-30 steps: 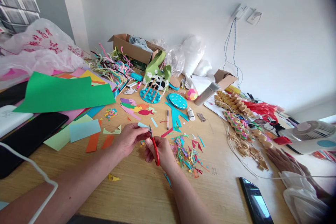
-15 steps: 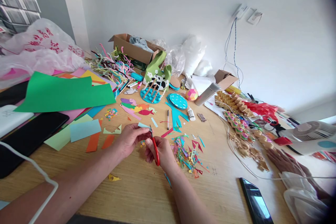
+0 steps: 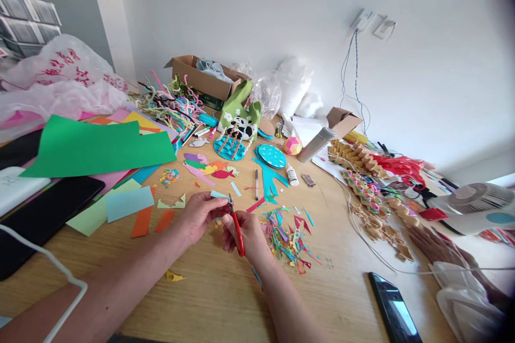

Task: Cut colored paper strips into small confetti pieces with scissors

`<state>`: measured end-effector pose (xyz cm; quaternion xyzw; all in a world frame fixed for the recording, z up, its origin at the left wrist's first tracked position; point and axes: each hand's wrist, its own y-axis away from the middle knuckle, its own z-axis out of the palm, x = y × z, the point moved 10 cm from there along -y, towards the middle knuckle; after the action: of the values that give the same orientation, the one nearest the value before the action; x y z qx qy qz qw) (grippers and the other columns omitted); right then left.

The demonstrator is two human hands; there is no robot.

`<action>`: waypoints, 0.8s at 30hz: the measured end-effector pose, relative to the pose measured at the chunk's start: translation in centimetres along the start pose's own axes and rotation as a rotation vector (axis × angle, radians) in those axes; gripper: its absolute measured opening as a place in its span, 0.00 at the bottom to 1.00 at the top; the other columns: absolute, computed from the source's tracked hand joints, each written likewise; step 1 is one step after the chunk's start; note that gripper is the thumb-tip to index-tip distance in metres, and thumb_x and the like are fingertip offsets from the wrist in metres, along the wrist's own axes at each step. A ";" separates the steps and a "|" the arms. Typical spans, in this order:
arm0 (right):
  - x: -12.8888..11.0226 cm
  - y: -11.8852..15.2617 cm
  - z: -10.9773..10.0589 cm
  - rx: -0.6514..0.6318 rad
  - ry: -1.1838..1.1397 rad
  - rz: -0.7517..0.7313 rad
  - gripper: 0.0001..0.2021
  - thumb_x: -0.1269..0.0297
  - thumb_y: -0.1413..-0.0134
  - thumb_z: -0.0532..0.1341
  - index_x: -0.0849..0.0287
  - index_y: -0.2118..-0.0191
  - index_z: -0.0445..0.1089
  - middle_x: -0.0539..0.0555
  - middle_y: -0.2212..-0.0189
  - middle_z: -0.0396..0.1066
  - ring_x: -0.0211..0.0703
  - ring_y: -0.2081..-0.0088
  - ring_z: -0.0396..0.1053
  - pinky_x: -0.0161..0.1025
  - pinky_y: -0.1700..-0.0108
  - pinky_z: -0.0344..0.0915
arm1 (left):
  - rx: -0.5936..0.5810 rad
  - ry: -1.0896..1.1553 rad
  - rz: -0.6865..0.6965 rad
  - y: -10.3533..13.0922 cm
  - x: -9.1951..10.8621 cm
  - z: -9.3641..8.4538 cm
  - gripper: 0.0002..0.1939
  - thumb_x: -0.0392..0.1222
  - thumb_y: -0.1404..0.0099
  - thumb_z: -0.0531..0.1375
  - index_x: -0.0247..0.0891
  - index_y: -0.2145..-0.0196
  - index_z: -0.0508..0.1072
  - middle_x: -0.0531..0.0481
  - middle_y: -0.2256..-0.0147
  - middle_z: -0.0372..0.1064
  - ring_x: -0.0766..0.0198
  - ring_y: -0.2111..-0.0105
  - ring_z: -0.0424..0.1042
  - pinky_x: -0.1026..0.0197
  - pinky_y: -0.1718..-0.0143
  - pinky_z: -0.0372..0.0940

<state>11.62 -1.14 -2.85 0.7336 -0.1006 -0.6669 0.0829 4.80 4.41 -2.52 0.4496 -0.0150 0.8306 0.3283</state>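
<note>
Between the thumb and fingers of my left hand (image 3: 200, 216) is a small piece of light blue paper (image 3: 218, 194). My right hand (image 3: 246, 232) grips a pair of red-handled scissors (image 3: 239, 233), its blades pointing up at the paper's right end. Whether the blades are closed on the paper I cannot tell. Beneath my hands, some tiny colored bits are partly hidden. To the right of my right hand lies a heap of colorful paper scraps (image 3: 284, 238). Beyond my hands are several cut paper fish (image 3: 222, 173) and a pen (image 3: 256, 184).
Colored paper sheets, a large green one (image 3: 100, 144) on top, cover the left side. A black phone (image 3: 394, 305) lies front right, near a co-worker's hand (image 3: 432, 244). Behind stand a grey bottle (image 3: 317, 144) and a cardboard box (image 3: 201, 75). A white cable (image 3: 364, 244) crosses the right side.
The view has shifted very slightly. My hands, the scissors and the light blue paper keep nearly the same position.
</note>
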 end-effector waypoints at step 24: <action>0.2 -0.1 -0.2 0.009 -0.021 0.003 0.24 0.40 0.57 0.61 0.60 0.76 0.59 0.49 0.87 0.66 0.35 0.88 0.63 0.29 0.87 0.59 | -0.062 -0.049 0.009 -0.1 0.0 0.6 0.07 0.39 0.54 0.67 0.33 0.76 0.76 0.47 0.75 0.74 0.64 0.74 0.70 0.63 0.70 0.63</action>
<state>11.80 -1.06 -3.08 0.7267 -0.1057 -0.6741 0.0794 5.26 4.31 -2.19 0.4596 -0.0508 0.8199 0.3377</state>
